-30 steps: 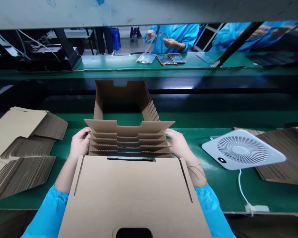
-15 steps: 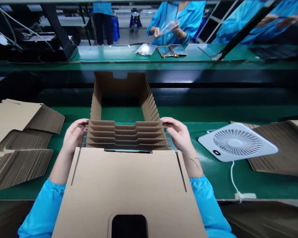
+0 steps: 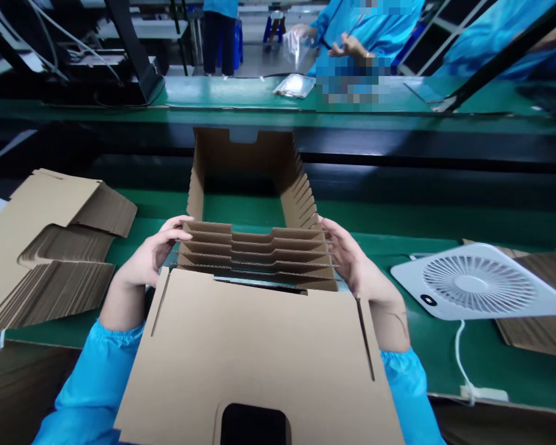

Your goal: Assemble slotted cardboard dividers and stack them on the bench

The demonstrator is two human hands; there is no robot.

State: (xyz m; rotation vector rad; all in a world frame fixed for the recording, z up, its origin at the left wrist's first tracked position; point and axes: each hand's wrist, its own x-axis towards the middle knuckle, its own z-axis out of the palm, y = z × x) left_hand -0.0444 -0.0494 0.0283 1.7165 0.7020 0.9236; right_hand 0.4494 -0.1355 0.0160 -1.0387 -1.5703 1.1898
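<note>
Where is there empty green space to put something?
Bare green shows inside the box behind the dividers, and near the fan beside its cable. Crowded: cardboard stacks at left; left hand and right hand at the dividers.

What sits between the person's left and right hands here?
In the head view, the left hand and right hand flank a row of cardboard dividers slotted upright inside the box.

Both hands are pressing against a slotted cardboard box (image 3: 254,204); the left hand (image 3: 151,256) is touching the ends of the cardboard dividers (image 3: 254,250); the right hand (image 3: 352,259) is touching the opposite ends. A white fan (image 3: 479,287) is lying on the green table (image 3: 426,346); flat cardboard stacks (image 3: 41,247) are lying at the left.
</note>
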